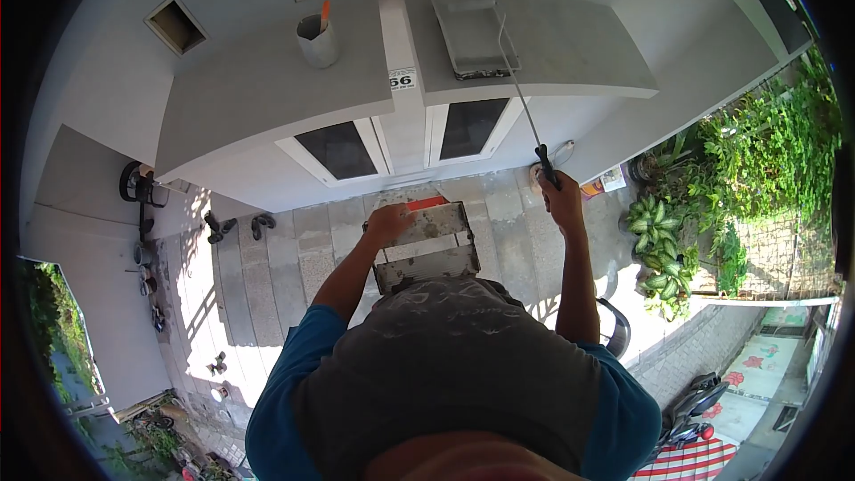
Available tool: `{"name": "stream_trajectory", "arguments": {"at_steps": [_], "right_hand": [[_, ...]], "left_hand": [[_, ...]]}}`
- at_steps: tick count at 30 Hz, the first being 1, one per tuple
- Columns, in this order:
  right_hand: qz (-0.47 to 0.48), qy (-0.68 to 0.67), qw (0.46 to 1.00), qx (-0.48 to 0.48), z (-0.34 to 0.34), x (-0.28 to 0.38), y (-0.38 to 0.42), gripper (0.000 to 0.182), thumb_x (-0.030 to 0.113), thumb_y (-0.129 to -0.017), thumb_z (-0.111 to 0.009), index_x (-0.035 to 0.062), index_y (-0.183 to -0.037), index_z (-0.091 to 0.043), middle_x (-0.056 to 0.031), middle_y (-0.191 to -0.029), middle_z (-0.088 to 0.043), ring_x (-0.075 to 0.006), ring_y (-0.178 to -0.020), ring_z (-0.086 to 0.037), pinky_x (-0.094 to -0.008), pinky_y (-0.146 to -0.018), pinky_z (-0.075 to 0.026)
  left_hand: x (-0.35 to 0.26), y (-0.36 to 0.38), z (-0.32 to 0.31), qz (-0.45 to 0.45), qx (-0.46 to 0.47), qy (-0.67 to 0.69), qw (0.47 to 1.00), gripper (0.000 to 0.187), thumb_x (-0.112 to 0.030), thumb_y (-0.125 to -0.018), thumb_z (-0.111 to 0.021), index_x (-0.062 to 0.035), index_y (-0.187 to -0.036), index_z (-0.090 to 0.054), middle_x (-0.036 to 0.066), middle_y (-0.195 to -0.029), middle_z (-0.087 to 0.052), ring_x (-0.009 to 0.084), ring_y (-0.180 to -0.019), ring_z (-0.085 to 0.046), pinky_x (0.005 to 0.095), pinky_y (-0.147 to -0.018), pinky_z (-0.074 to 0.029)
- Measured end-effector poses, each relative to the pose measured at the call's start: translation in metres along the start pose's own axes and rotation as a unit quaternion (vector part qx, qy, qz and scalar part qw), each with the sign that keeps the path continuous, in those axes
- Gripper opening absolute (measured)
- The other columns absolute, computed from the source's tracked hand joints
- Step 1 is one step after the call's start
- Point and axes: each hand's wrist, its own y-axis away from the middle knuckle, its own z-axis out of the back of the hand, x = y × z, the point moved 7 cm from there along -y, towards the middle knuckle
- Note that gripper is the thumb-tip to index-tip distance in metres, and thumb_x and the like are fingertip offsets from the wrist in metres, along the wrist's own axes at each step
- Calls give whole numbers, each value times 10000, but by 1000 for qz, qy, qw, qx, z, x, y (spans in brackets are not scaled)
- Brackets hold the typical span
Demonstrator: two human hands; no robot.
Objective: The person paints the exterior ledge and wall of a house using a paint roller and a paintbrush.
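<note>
My right hand (563, 202) is closed around the black handle of a paint roller (532, 120). Its long metal rod reaches up to the paint tray (454, 31) on the right grey ledge, and the roller head seems to lie at the tray's far end. My left hand (388, 224) is closed at the top left edge of a paint-stained ladder top (427, 254), beside a red part (426, 203). A grey-stained pot (318, 42) with an orange-handled tool (326, 14) in it stands on the left ledge.
Below the ledges (267, 80) are two dark windows (337, 151). The tiled floor (312, 232) lies far beneath. Shoes (262, 226) are at the left, leafy plants (657, 223) at the right, and a motorbike (695, 405) at the lower right.
</note>
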Motion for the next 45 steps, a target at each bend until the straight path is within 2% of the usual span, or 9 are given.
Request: {"name": "stream_trajectory", "arguments": {"at_steps": [7, 13, 22, 27, 31, 36, 37, 39, 45], "right_hand": [[33, -31, 999, -22, -19, 35, -26, 231, 236, -962, -615, 16, -894, -641, 6, -594, -535, -74, -476, -498, -270, -444, -389], [56, -62, 996, -42, -59, 53, -61, 261, 232, -957, -561, -6, -871, -624, -37, -590, -560, -128, -465, -529, -327, -469, -428], [82, -52, 993, -61, -95, 80, -87, 211, 199, -946, -538, 0, -896, -585, -52, -620, -581, -149, -487, -561, -329, -473, -448], [77, -96, 991, -47, -115, 81, -98, 219, 201, -945, -533, 6, -850, -564, -66, -612, -581, -175, -470, -570, -353, -460, -456], [67, -93, 992, -54, -123, 83, -99, 195, 174, -955, -514, 28, -830, -548, -33, -597, -535, -127, -456, -517, -309, -453, -436], [140, 2, 987, -73, -129, 64, -134, 182, 178, -954, -514, 6, -939, -573, -36, -607, -534, -126, -467, -525, -299, -458, -447], [139, 2, 988, -74, -125, 81, -120, 182, 178, -954, -514, 6, -939, -573, -36, -607, -534, -126, -467, -525, -299, -458, -447], [57, -97, 993, -22, -123, 100, -98, 210, 166, -945, -531, 0, -1061, -588, -40, -668, -565, -123, -488, -536, -293, -460, -447], [45, -124, 991, 3, -118, 93, -93, 353, 167, -918, -604, 44, -1248, -567, -38, -770, -603, -121, -517, -558, -265, -463, -439]], "left_hand": [[0, -2, -2, 7, 12, -6, 1000, 548, -582, -893, -553, -103, -1103, -714, 165, -1026, -727, 348, -979, -687, 472, -859, -526], [-2, -1, -2, 6, 19, -7, 1000, 547, -580, -897, -544, -107, -1111, -717, 169, -1027, -727, 346, -981, -688, 472, -865, -525], [-4, 0, 1, 2, 8, -2, 1000, 538, -579, -890, -543, -111, -1091, -718, 168, -1015, -728, 357, -971, -686, 465, -855, -526], [-1, -1, -1, -1, -6, -6, 1000, 534, -575, -890, -543, -112, -1090, -717, 166, -1015, -729, 356, -975, -687, 469, -854, -528], [1, -2, -1, -8, -11, -9, 1000, 502, -559, -902, -557, -133, -1113, -719, 152, -1022, -732, 348, -970, -694, 460, -846, -536], [-3, -1, 0, -9, -9, -11, 1000, 496, -555, -900, -562, -128, -1097, -719, 146, -999, -734, 345, -947, -698, 456, -828, -539], [-2, 0, 0, -9, -13, -10, 1000, 502, -558, -890, -563, -126, -1090, -723, 149, -996, -734, 345, -946, -698, 463, -829, -538], [-2, 0, -1, -10, -16, -8, 1000, 507, -561, -881, -564, -125, -1083, -727, 153, -993, -735, 345, -945, -698, 469, -829, -537], [-4, 1, 2, -13, -10, 6, 1000, 516, -551, -881, -564, -108, -1092, -723, 160, -1000, -732, 352, -949, -694, 465, -832, -534]]}}
